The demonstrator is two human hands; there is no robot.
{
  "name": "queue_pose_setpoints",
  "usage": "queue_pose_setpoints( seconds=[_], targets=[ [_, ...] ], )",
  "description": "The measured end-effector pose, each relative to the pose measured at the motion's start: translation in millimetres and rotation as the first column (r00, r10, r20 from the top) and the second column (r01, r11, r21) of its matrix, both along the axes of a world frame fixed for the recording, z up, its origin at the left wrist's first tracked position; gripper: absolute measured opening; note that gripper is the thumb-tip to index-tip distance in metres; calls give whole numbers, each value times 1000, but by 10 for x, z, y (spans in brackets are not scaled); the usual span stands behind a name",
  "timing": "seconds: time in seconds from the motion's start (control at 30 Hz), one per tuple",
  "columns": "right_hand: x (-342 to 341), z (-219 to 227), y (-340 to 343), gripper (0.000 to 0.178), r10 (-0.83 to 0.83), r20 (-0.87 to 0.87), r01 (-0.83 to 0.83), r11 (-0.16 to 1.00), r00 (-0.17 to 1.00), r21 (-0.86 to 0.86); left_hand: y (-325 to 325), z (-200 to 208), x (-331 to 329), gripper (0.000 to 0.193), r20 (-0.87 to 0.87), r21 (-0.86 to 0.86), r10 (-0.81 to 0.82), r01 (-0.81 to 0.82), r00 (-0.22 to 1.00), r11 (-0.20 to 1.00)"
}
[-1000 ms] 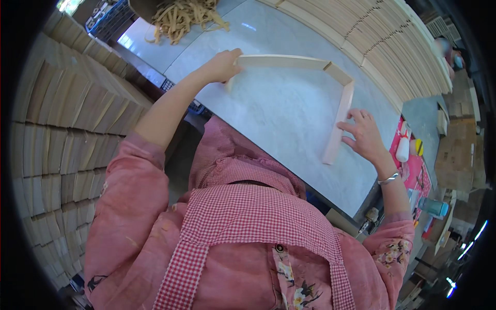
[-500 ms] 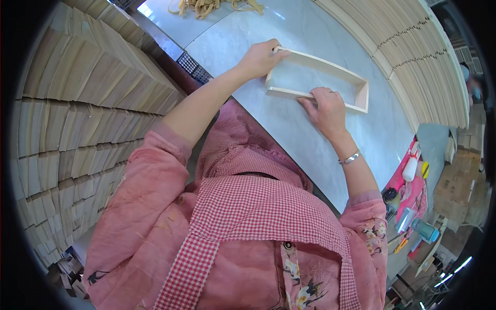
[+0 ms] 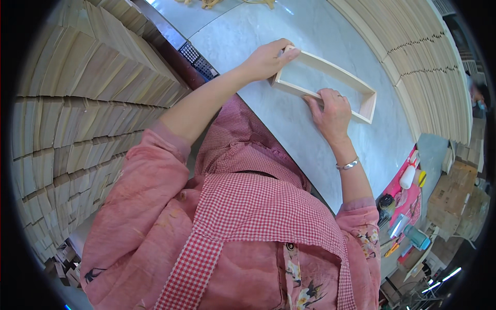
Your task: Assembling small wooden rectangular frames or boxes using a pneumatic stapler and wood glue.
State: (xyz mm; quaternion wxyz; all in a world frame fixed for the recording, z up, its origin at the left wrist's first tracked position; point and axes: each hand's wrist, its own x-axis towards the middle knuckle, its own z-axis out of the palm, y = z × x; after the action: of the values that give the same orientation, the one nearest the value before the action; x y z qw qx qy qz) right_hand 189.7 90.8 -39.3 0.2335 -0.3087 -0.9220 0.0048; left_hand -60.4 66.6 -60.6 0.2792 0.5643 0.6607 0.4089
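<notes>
A long rectangular frame of pale wood point(image 3: 338, 66) is tilted a little over the grey-white tabletop point(image 3: 248, 103), which shows through its middle. My left hand point(image 3: 271, 59) grips its left short end, thumb over the top edge and fingers wrapped round the outside. Midway along the near long side, my right hand point(image 3: 333, 114) holds the board between thumb and fingers. A silver bangle point(image 3: 347, 164) circles my right wrist. The frame's right end is free of both hands.
Thin wooden boards point(image 3: 429, 67) stand packed along the table's far right. Tall stacks of wooden pieces point(image 3: 67, 124) rise at my left. At right lie a white bottle point(image 3: 408, 175), a teal-capped container point(image 3: 416, 237) and small tools. Tan strips point(image 3: 209, 2) lie at the top edge.
The near-left corner of the frame, which showed a gap before, now looks closed. Both hands keep hold of it, and the view has shifted slightly.
</notes>
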Motion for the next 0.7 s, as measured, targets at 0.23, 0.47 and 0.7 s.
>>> queue_pose_setpoints(
  seconds=[0.23, 0.47, 0.7],
  targets=[
    [-52, -22, -4, 27, 9, -19, -9, 1000, 1000, -21, -344, 45, -196, 99, 158, -100, -311, 328, 937, 939],
    [-735, -26, -232, 36, -42, -155, 41, 999, 987, -10, -295, -28, -219, 112, 95, -21, -329, 332, 940, 943],
    [-751, 5, -257, 38, -60, -135, 54, 997, 989, -49, -346, 71, -156, 111, 189, -59, -325, 341, 927, 938]
  ],
)
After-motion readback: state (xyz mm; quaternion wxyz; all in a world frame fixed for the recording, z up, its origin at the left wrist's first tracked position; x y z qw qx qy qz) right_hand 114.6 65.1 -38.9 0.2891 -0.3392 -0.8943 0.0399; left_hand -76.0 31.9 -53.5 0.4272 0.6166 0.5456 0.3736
